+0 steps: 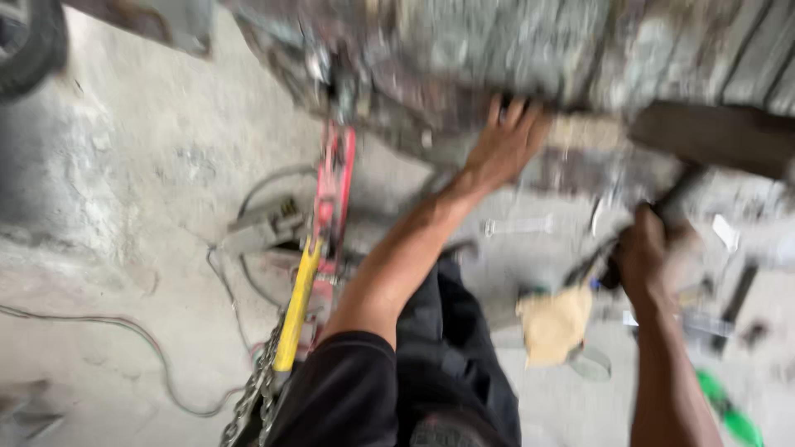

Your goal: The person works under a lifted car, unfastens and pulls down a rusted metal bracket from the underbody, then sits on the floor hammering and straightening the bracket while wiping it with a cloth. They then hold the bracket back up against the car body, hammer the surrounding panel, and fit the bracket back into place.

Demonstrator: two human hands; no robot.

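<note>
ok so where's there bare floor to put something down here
The widest bare concrete floor is on the left, bordered by the tyre, the thin cable and the red and yellow lever tool. It is crowded on the right: blurred tools and a tan rag lie around the right hand. The left hand presses on the metal body overhead.

Black short sleeve (pixel 352 381) and black trousers (pixel 451 348); both forearms are bare.
</note>
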